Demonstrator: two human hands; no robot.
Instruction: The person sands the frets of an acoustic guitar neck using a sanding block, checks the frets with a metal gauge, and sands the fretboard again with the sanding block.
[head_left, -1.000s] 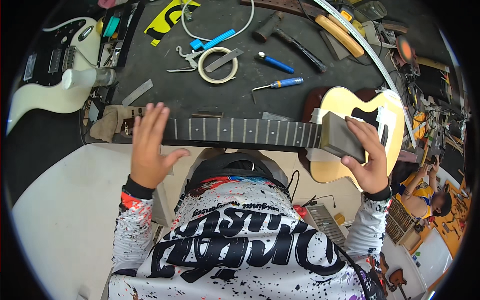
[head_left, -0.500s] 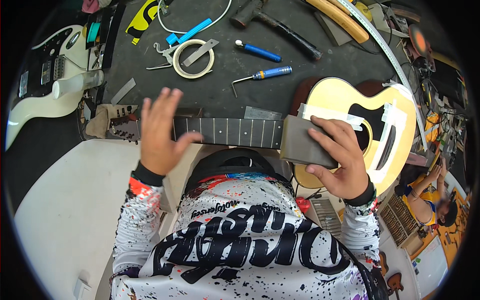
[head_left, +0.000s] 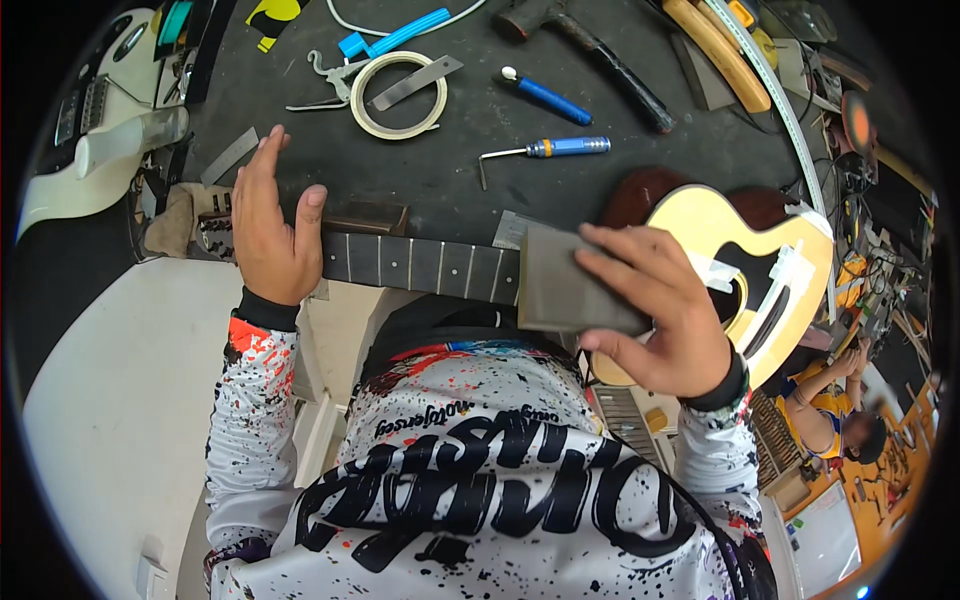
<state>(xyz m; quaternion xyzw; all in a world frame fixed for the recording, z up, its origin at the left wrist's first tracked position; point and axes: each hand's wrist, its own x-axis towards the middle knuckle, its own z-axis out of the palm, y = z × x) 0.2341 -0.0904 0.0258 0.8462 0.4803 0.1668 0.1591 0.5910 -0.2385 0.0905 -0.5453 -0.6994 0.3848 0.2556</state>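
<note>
Here, in the half-bent right hand (head_left: pixel 660 315), a grey block (head_left: pixel 565 280) is held over the guitar neck (head_left: pixel 420 266); the left hand (head_left: pixel 275 220) is kept wide open, empty, near its left end. Probably, the block should be kept level.

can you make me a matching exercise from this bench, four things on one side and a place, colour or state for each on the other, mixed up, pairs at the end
Things:
1. grey block
2. tape roll
3. bent-tip driver
4. guitar top

Descriptions:
A. has white tape stuck on it
B. held in the right hand
C. has a blue handle
D. has a metal strip lying across it

Right pairs: 1-B, 2-D, 3-C, 4-A
</note>
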